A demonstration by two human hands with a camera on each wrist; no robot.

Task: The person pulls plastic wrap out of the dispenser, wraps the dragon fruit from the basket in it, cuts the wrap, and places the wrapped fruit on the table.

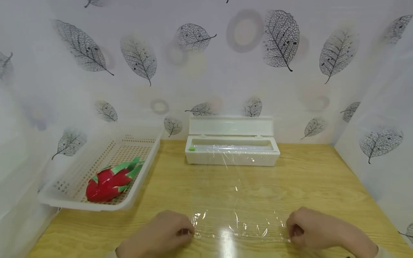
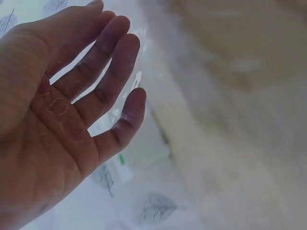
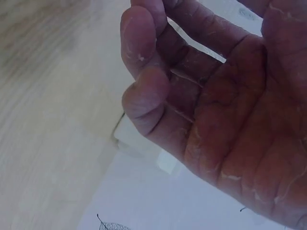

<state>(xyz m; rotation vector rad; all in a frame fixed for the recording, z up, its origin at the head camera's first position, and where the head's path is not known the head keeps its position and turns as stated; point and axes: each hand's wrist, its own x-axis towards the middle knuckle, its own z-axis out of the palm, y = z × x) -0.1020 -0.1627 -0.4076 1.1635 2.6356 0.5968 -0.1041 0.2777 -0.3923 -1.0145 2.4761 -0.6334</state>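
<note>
A sheet of clear plastic wrap [image 1: 237, 200] stretches from an open white dispenser box [image 1: 230, 159] at the back of the table toward me. My left hand [image 1: 161, 231] pinches its near left corner between thumb and fingers. At the near right corner my right hand [image 1: 314, 227] pinches the sheet the same way. Light glints along the wrinkled near edge between the hands. Inside the box lies the wrap roll, and a small green slider [image 1: 191, 148] shows at its left end. The box's lid [image 1: 230, 126] stands raised behind it.
On the left a white perforated basket [image 1: 142, 188] holds a red dragon fruit [image 1: 104, 186] with green tips. The wooden table [image 1: 322, 179] runs back to a pale curtain [image 1: 213, 82] printed with grey leaves, which also hangs at both sides.
</note>
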